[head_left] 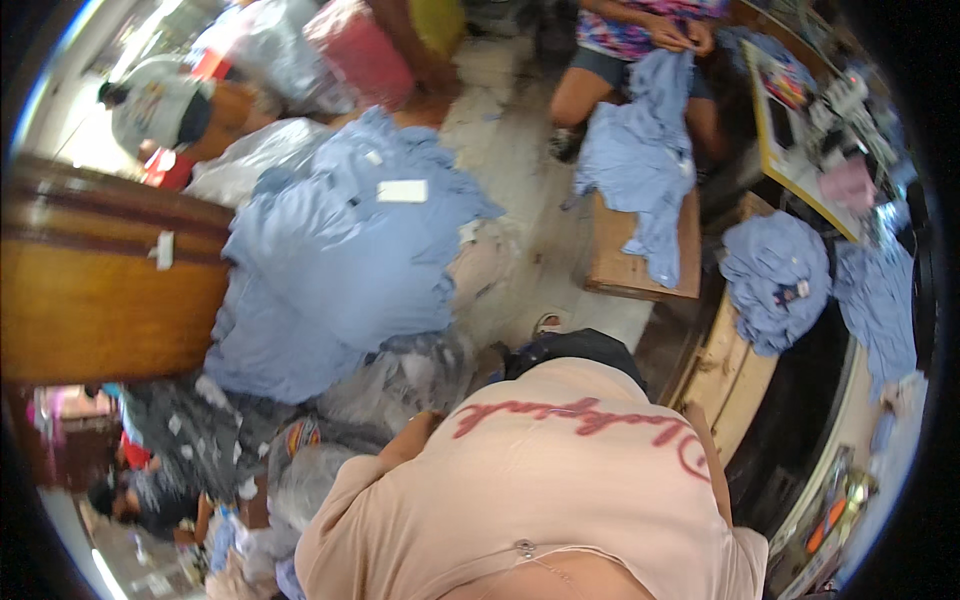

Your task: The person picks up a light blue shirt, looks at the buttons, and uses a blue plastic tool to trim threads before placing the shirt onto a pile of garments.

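Note:
My left hand [428, 420] shows only in part at the side of my body, nearest to the clear plastic bags [385, 385]; its fingers are hidden. On the other side, a little of my right hand [692, 412] appears beside a wooden bench [722, 385], and whether it touches the bench I cannot tell. Nothing is visible in either hand. A big heap of light blue garments [335, 255], with a white label [402, 191] on top, lies ahead to the left. A rolled bundle of blue garments [776, 275] rests on the bench's far end.
Ahead, another person [650, 25] sits handling a blue garment [640, 150] draped over a wooden stool [645, 250]. A wooden cabinet [110, 285] stands left of the heap. To the right is a yellow-edged worktable [790, 175]. Other people [160, 105] are at the far left.

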{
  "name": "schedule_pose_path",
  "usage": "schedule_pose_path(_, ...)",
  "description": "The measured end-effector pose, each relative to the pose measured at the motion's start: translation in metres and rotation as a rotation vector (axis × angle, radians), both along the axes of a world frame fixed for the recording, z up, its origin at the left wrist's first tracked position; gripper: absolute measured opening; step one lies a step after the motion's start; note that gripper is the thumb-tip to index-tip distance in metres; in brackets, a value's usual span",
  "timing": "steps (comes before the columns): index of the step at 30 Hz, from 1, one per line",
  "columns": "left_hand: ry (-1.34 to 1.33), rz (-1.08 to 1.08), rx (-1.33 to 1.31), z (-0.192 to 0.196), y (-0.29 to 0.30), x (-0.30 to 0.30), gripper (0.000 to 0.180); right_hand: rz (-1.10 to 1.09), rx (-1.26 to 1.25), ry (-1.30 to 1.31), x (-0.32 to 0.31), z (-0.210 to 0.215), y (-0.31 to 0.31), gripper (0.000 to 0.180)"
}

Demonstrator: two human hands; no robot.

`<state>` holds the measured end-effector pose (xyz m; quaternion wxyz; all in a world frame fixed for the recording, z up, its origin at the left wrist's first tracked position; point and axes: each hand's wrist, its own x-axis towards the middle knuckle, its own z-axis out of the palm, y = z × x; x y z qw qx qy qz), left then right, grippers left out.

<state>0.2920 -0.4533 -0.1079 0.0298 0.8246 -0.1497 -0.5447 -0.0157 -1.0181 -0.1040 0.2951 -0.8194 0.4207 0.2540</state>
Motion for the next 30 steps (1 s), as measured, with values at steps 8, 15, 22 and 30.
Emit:
schedule_pose_path(8,-0.676,-0.812,-0.434,-0.024,-0.044,0.196,0.029,-0.122,-0.117,-0.116,0.127,0.089,-0.020,0.029)
schedule_pose_path(15,-0.125,0.670,-0.642,0.038,-0.187,0.243,0.033,-0.153,-0.083,-0.026,0.103,0.065,-0.006,0.025)
schedule_pose_path(22,-0.340,-0.530,-0.311,-0.036,-0.162,0.197,0.028,-0.095,-0.040,0.104,0.017,-0.011,-0.059,0.024)
schedule_pose_path(30,-0.358,-0.365,-0.385,-0.073,-0.201,0.076,0.024,0.418,0.030,0.069,0.082,-0.007,-0.199,0.035)
